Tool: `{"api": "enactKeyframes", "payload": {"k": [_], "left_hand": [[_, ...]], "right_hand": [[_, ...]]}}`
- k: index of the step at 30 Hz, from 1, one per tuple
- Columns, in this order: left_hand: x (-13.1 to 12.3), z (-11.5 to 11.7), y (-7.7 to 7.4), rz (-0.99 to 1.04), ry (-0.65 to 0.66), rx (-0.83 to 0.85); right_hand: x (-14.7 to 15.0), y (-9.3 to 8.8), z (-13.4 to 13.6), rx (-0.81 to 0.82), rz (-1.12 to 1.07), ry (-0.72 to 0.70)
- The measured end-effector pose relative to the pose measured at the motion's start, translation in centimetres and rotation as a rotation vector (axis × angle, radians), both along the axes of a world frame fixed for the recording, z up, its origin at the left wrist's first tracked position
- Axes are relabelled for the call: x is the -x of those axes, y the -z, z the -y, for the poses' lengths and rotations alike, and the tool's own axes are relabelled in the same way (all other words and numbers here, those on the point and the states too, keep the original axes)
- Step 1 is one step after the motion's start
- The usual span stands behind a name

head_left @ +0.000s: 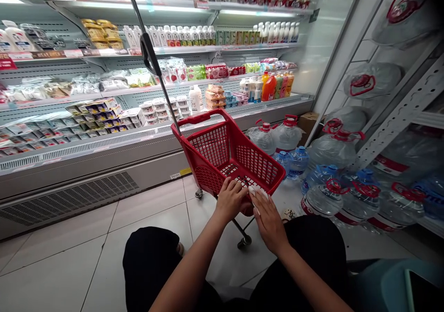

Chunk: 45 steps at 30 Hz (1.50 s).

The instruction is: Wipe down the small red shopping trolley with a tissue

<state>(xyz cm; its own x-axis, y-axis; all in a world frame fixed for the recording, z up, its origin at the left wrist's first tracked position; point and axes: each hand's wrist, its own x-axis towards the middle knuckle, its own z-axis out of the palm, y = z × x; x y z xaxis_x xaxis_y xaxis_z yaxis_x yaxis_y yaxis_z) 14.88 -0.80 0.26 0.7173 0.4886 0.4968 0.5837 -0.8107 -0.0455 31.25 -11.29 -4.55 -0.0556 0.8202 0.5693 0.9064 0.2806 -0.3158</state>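
Observation:
A red plastic shopping basket cart (258, 161) with perforated walls stands before me on a wheeled metal frame. My left hand (231, 200) is closed over its near rim, fingers curled to the inside. Beside it, my right hand (268, 217) presses a white cloth or tissue (259, 190) onto the same rim, its fingers fairly straight and close together. Part of the white piece is hidden beneath those fingers. The basket's visible inside holds no goods. A long grey pole handle (162, 83) rises from the far left side of the basket.
Behind the basket runs a refrigerated display case (138, 150) stocked with dairy and drinks. Large water bottles (328, 198) crowd the floor at right, next to a white metal rack (391, 122). A caster wheel (244, 241) rests on the tiles between my knees.

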Motion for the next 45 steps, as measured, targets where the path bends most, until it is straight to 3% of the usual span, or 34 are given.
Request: {"api": "enactKeyframes", "payload": {"k": [3, 6, 10, 13, 18, 23, 27, 30, 33, 36, 40, 43, 45], "left_hand": [[0.3, 0.1, -0.4, 0.022, 0.043, 0.032], [1.5, -0.7, -1.2, 0.018, 0.119, 0.021], [2.8, -2.1, -1.8, 0.059, -0.063, -0.035], [2.1, -1.9, -1.5, 0.079, -0.127, -0.033], [-0.7, 0.3, -1.0, 0.128, -0.192, -0.023], [-1.0, 0.9, -1.0, 0.093, -0.156, -0.011], [1.4, -0.8, -1.9, 0.065, -0.085, -0.061], [3.0, -1.9, -2.8, 0.112, -0.192, -0.107], [2.8, -1.9, -3.2, 0.119, -0.258, -0.104], [1.5, -1.1, -2.9, 0.111, -0.259, -0.085], [0.0, -0.1, -2.3, 0.103, -0.241, -0.074], [0.2, 0.1, -2.4, 0.098, -0.2, -0.058], [1.1, -0.2, -2.9, 0.076, -0.152, -0.057]], "right_hand": [[-0.6, -0.3, 0.9, 0.007, 0.036, 0.007], [-3.6, -0.4, 0.4, 0.025, 0.059, 0.042], [-6.1, -0.3, -0.4, 0.01, 0.006, 0.13], [-5.0, -0.4, -0.2, -0.004, -0.024, 0.161], [-0.6, -1.5, -0.9, -0.058, 0.035, 0.141], [0.8, -2.8, -2.8, -0.092, 0.137, 0.126], [-2.7, -1.7, -1.3, -0.087, 0.133, 0.173], [-6.3, -0.1, 0.6, -0.092, 0.087, 0.289], [-8.0, 0.4, 0.8, -0.09, 0.04, 0.333], [-6.6, -0.4, -1.1, -0.104, 0.016, 0.3], [-1.7, -2.5, -4.3, -0.111, 0.07, 0.176], [0.7, -3.5, -5.3, -0.103, 0.096, 0.107], [0.4, -3.6, -5.0, -0.093, 0.109, 0.09]]}}
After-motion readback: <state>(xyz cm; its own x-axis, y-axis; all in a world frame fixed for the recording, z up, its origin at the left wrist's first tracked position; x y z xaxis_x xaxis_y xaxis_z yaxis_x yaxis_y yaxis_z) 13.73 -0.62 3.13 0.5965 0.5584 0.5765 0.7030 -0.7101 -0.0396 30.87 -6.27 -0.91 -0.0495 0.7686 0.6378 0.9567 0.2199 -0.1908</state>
